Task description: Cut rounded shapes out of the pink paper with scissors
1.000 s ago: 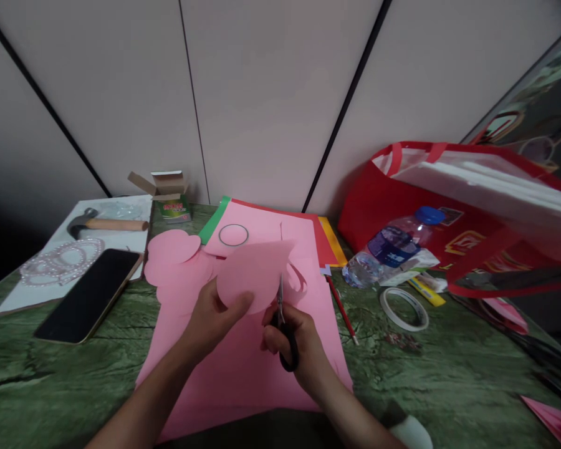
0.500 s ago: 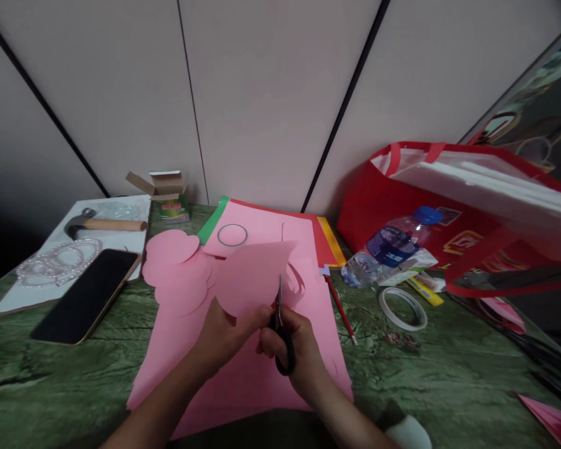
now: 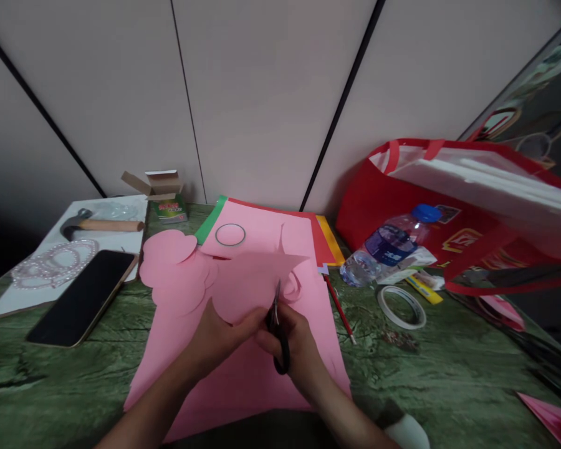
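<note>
My left hand (image 3: 222,330) pinches the lower edge of a pink sheet of paper (image 3: 252,284), partly rounded, with a pointed corner at its right. In my right hand (image 3: 297,340) is a pair of black-handled scissors (image 3: 279,337), its blades pointing up at the paper's right side. A thin curled paper strip (image 3: 293,287) hangs beside the blades. Beneath both hands lies a stack of large pink sheets (image 3: 243,393). Several cut pink rounds (image 3: 171,249) overlap on its upper left. A thin dark ring (image 3: 230,235) rests on the pink paper at the back.
On the left are a phone (image 3: 81,299), a hammer (image 3: 105,224), bead strings (image 3: 56,265) and an opened small box (image 3: 169,206). To the right are a red pencil (image 3: 340,310), a tape roll (image 3: 401,307), a water bottle (image 3: 388,246) and a red bag (image 3: 449,231).
The held paper has tilted flatter, and its pointed corner now reaches farther right. The scissors have shifted slightly left and the strip beside them is curled tighter.
</note>
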Tool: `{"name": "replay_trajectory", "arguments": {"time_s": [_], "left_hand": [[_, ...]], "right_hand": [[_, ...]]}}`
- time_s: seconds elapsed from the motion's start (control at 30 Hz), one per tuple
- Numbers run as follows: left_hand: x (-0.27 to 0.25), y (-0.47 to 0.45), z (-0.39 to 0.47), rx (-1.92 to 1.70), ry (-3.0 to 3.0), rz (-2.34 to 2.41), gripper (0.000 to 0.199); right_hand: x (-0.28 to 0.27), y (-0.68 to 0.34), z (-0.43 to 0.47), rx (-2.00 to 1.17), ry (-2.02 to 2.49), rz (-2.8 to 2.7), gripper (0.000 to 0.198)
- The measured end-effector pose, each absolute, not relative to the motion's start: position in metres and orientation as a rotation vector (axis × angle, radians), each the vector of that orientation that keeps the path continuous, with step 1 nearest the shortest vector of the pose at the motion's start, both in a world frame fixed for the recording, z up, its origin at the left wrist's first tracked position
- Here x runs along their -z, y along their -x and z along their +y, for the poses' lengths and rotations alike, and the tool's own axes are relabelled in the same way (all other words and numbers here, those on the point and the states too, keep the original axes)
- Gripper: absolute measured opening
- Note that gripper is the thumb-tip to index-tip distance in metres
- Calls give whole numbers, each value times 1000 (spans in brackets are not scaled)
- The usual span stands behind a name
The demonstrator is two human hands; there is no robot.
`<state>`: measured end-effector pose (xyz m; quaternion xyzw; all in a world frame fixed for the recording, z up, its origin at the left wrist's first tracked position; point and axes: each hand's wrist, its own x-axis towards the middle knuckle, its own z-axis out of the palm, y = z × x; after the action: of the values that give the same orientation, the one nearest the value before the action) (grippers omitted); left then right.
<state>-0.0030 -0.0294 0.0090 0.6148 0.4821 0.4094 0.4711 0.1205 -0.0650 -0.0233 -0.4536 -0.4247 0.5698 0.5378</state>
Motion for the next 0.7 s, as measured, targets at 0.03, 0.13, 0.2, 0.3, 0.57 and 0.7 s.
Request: {"name": "replay_trajectory", "arguments": {"time_s": [0.03, 0.13, 0.2, 0.3, 0.57, 0.7], "left_hand": [[-10, 3, -29, -992, -1494, 1166, 28], [-13, 2, -27, -965, -1465, 1109, 23], [-16, 1, -26, -967, -1455, 1073, 18], [-17, 0, -26, -963, -1448, 1077, 20], [-15, 0, -28, -960, -1448, 1112, 29], [-15, 1, -28, -967, -1460, 1113, 30]], "right_hand": [[24, -121, -65, -1360, 1081, -1016, 27], [23, -122, -64, -1374, 1068, -1034, 29], [23, -122, -64, -1365, 1070, -1040, 30], [23, -122, -65, -1350, 1086, -1044, 31], [25, -123, -65, -1330, 1096, -1065, 27], [27, -123, -65, -1321, 1098, -1066, 28]]}}
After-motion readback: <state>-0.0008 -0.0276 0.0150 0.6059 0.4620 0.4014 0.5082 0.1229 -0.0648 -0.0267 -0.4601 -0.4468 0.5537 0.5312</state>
